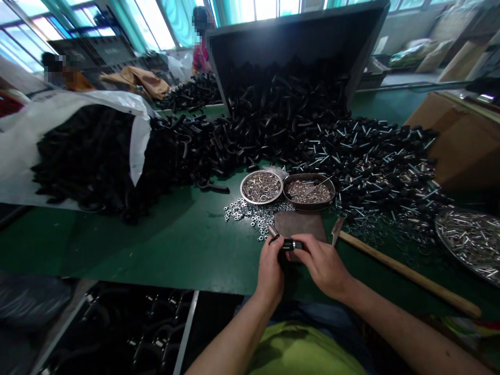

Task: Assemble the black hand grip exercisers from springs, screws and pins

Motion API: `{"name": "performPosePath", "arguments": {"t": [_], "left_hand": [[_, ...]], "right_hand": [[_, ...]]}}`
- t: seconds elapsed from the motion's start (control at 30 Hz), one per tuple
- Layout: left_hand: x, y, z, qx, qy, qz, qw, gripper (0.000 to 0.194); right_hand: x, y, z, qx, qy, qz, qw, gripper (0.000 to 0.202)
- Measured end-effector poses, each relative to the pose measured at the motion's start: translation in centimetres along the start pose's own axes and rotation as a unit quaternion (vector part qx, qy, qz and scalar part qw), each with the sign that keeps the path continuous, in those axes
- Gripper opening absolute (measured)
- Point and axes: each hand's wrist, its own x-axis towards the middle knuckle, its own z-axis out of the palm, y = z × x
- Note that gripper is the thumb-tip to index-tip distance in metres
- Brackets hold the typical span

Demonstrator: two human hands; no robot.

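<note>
Both hands meet in front of my body, over the near edge of a flat brown plate (300,225). My left hand (270,268) has its fingers wrapped round a black part (288,245) with a ribbed metal piece (272,232) at its upper left. The fingers of my right hand (322,263) pinch the right end of the same black part. Just beyond the hands lie loose nuts (260,216), a round dish of small metal rings (261,187) and an oval tin of small metal pieces (308,191).
A hammer (406,271) lies at the right, near a tray of metal pins (472,239). Black parts (273,120) are heaped across the green table (175,250). A white sack (140,151) stands left, a cardboard box (461,135) right. Two people are visible farther back.
</note>
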Motion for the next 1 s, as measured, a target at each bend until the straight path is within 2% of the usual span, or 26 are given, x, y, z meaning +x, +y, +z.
{"name": "performPosePath", "arguments": {"t": [0.07,0.1,0.13,0.23,0.27,0.37,0.43,0.5,0.53,0.57,0.67,0.7,0.73,0.8,0.9,0.93,0.97,1.0], "left_hand": [[-0.1,0.1,-0.2,0.047,-0.013,0.018,0.999,0.020],[-0.1,0.1,-0.3,0.059,-0.014,0.021,0.998,0.021],[-0.1,0.2,-0.3,0.071,-0.010,0.025,0.997,0.021],[0.1,0.3,-0.5,0.103,-0.008,0.041,0.994,0.022],[0.2,0.4,-0.6,0.113,-0.019,0.043,0.992,0.022],[0.4,0.8,-0.8,0.133,-0.062,0.034,0.989,0.023],[0.7,1.0,-0.9,0.147,-0.068,0.037,0.986,0.023],[0.8,1.1,-0.9,0.177,-0.076,0.050,0.980,0.023],[0.8,1.1,-0.8,0.203,-0.075,0.060,0.974,0.024],[0.8,1.0,-0.7,0.235,-0.065,0.073,0.967,0.025],[0.8,0.6,-0.3,0.343,0.016,0.133,0.930,0.042],[0.8,0.5,-0.3,0.380,0.034,0.149,0.913,0.051],[0.9,0.5,-0.3,0.416,0.037,0.156,0.895,0.059],[1.4,0.6,-0.6,0.488,0.003,0.153,0.860,0.068],[2.4,0.9,-1.5,0.583,-0.059,0.147,0.797,0.058],[2.7,1.1,-1.8,0.610,-0.080,0.152,0.773,0.054],[2.9,1.1,-2.0,0.636,-0.099,0.162,0.748,0.051],[3.1,1.2,-2.1,0.659,-0.117,0.178,0.721,0.049]], "right_hand": [[0.2,-0.2,-0.1,0.037,-0.047,0.094,0.994,0.039],[0.3,-0.3,-0.2,0.043,-0.055,0.115,0.991,0.039],[0.5,-0.4,-0.2,0.041,-0.048,0.107,0.992,0.036],[0.7,-0.4,0.0,0.039,0.018,0.022,0.999,0.029],[0.8,-0.3,0.1,0.058,0.021,0.030,0.998,0.029],[1.0,-0.2,0.2,0.140,-0.033,0.131,0.981,0.033],[1.1,-0.2,0.2,0.168,-0.032,0.132,0.976,0.029],[1.4,-0.4,0.5,0.214,-0.003,0.125,0.969,0.028],[1.5,-0.5,0.8,0.265,0.007,0.151,0.952,0.027],[1.6,-0.7,1.2,0.333,0.010,0.193,0.923,0.026],[1.9,-0.7,2.5,0.518,0.018,0.321,0.793,0.027],[1.9,-0.5,2.8,0.545,0.014,0.343,0.765,0.028],[2.0,-0.1,3.0,0.555,-0.002,0.355,0.752,0.028],[2.4,1.1,2.7,0.529,-0.080,0.351,0.769,0.031],[4.5,3.5,1.0,0.368,-0.237,0.292,0.851,0.033],[5.8,4.1,0.3,0.284,-0.249,0.261,0.888,0.032],[7.3,4.5,-0.3,0.186,-0.237,0.222,0.927,0.031],[9.1,4.8,-0.7,0.087,-0.190,0.173,0.963,0.029]]}}
